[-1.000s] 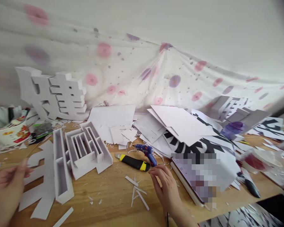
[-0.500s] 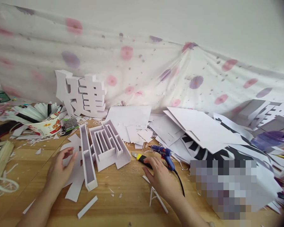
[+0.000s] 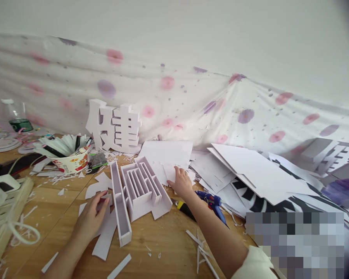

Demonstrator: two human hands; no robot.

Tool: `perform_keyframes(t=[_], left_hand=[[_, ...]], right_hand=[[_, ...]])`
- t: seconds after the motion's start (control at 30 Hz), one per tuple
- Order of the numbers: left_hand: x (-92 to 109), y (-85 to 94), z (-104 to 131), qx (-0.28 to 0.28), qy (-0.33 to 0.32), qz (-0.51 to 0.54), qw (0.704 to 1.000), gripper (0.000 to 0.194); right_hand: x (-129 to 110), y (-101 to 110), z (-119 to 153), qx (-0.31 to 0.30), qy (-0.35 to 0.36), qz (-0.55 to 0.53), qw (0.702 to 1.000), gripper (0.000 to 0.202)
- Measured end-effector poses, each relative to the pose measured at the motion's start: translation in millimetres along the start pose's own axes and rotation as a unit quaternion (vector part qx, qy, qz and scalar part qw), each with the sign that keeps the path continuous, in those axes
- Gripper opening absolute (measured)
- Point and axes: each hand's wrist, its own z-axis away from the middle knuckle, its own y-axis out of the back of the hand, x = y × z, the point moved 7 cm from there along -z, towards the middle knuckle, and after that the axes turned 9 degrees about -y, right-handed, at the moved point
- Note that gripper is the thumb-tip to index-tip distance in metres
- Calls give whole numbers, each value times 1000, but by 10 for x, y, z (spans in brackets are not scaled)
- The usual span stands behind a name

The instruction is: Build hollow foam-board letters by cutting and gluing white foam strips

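Left hand (image 3: 95,213): well left of the glue gun (image 3: 211,199), fingers loosely bent, thumb apart from them.
Left forearm (image 3: 68,248): bare, slanting forward and rightward, left of the glue gun.
Right hand (image 3: 182,182): left of the glue gun and slightly beyond it, back upward, thumb stretched leftward.
Right forearm (image 3: 219,238): bare, passing the glue gun's near side.
Right sleeve (image 3: 253,263): pale, near the elbow.
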Motion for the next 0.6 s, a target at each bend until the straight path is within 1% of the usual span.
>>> perform_keyframes(t=[0.1, 0.17, 0.2, 0.27, 0.33, 0.37, 0.43, 0.5, 0.53, 0.57, 0.6], left_hand=[[23, 11, 10, 10, -14, 6, 1000, 40], [38, 3, 18, 5, -15, 10, 1000, 38], [46, -4, 22, 1, -15, 13, 1000, 38], [61, -13, 28, -4, -18, 16, 1000, 37], [65, -19, 32, -6, -21, 17, 1000, 37], [61, -20, 35, -6, -21, 18, 1000, 37], [46, -22, 39, -3, -20, 23, 1000, 36], [27, -24, 44, 2, -19, 29, 999, 36], [19, -25, 46, 3, -18, 30, 999, 36], [12, -28, 47, 3, -17, 30, 999, 36], [7, -30, 48, 3, -17, 29, 999, 36]], right_hand=[[22, -121, -64, -8, -9, 7, 1000, 58], [66, -125, -65, -13, -24, 7, 1000, 61], [96, -102, -62, -16, -34, 7, 999, 59], [156, -8, -52, -21, -50, 3, 999, 40], [201, 146, -26, -19, -49, -7, 999, 15], [214, 242, -1, -14, -41, -14, 999, 9], [217, 445, 78, -1, -16, -32, 999, 13], [175, 616, 200, -5, 23, -53, 998, 16], [120, 685, 276, -9, 54, -66, 996, 16], [33, 745, 364, -14, 99, -80, 992, 16], [-94, 801, 470, -16, 167, -96, 981, 15]])
